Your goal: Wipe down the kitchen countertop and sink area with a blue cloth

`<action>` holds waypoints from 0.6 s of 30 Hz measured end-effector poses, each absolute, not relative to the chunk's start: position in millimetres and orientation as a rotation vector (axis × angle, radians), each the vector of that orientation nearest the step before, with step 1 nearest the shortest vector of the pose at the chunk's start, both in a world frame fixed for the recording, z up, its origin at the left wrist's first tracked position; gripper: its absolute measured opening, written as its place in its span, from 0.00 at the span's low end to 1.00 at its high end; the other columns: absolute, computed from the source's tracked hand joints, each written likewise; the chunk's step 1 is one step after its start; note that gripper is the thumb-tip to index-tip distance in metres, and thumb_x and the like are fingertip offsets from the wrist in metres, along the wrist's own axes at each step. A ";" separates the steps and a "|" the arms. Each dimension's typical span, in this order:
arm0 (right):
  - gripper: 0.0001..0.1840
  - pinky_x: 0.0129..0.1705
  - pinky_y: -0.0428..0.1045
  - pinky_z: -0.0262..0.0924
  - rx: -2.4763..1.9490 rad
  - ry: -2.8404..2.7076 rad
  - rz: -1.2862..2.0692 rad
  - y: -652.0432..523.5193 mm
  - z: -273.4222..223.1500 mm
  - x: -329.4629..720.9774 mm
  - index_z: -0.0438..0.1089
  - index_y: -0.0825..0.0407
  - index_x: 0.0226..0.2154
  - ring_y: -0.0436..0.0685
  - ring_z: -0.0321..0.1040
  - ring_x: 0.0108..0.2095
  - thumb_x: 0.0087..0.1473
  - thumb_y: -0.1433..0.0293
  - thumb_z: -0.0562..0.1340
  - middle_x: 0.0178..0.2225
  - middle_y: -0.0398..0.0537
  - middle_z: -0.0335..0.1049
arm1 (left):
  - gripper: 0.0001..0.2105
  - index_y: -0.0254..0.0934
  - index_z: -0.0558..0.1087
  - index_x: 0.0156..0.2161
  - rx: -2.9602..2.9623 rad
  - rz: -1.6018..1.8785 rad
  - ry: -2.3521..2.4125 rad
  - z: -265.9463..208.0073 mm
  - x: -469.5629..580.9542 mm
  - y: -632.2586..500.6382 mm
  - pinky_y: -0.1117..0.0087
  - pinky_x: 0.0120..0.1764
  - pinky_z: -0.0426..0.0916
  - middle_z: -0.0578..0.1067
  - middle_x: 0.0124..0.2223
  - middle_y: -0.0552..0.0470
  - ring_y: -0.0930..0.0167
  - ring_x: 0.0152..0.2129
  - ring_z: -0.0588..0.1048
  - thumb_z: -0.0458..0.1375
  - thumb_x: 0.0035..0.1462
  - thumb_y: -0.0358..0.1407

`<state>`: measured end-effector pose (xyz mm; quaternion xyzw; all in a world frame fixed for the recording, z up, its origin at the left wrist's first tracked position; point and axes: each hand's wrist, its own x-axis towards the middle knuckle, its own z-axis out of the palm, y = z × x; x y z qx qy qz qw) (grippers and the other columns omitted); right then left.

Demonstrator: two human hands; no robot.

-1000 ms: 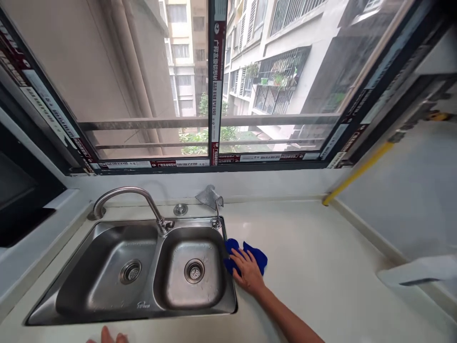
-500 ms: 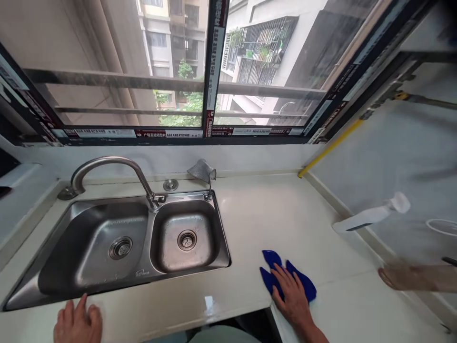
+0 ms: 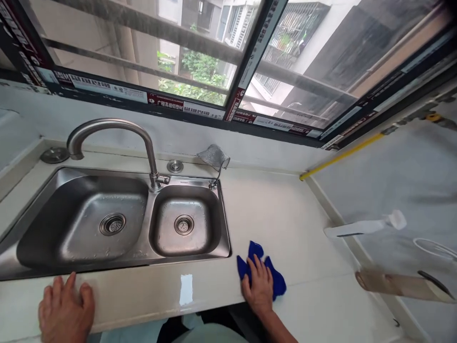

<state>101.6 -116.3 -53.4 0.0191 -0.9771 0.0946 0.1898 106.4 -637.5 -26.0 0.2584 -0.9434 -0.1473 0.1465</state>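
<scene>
- 2 bare hands rest on a pale desk beneath a wide window, seen from a head-worn camera.
- Right hand point(image 3: 259, 288) lies palm down on a blue cloth point(image 3: 262, 271), fingers point(image 3: 256, 267) spread flat across it rather than curled around it; the cloth sits on the desk just right of the sink's front right corner, near the desk's front edge.
- Left hand point(image 3: 64, 312) presses flat on the desk's front strip, fingers extended and holding nothing, just in front of the steel sink point(image 3: 228, 238).
- 2 basins make up the sink, each with a drain; a curved tap point(image 3: 107, 128) arches over the left one.
- 1 grey mesh scrubber point(image 3: 214, 156) hangs on a small stand at the sink's back right corner.
- 1 white spray bottle point(image 3: 364, 226) lies along the right wall, well apart from the cloth.
</scene>
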 end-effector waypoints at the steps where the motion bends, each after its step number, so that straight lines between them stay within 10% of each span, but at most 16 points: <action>1: 0.37 0.63 0.74 0.50 0.111 -2.767 0.285 -130.5 -50.6 97.2 0.50 0.43 0.68 0.74 0.57 0.64 0.57 0.69 0.55 0.68 0.55 0.53 | 0.31 0.23 0.63 0.63 0.753 -0.434 -2.694 -26.7 106.5 -637.3 0.39 0.65 0.55 0.58 0.69 0.29 0.44 0.67 0.55 0.40 0.67 0.46; 12: 0.24 0.64 0.64 0.51 0.838 -2.855 0.542 -168.7 -33.9 34.7 0.69 0.47 0.51 0.63 0.70 0.46 0.49 0.69 0.59 0.43 0.48 0.75 | 0.31 0.21 0.66 0.62 0.831 -0.474 -2.624 -22.7 110.5 -630.0 0.45 0.68 0.52 0.61 0.68 0.26 0.50 0.69 0.53 0.41 0.67 0.45; 18: 0.23 0.65 0.64 0.50 1.221 -2.789 0.498 -138.8 -28.6 -30.9 0.70 0.48 0.49 0.62 0.69 0.48 0.49 0.68 0.58 0.45 0.48 0.75 | 0.29 0.24 0.66 0.62 0.792 -0.435 -2.617 -37.0 114.2 -638.6 0.46 0.69 0.52 0.59 0.69 0.30 0.52 0.70 0.52 0.43 0.66 0.45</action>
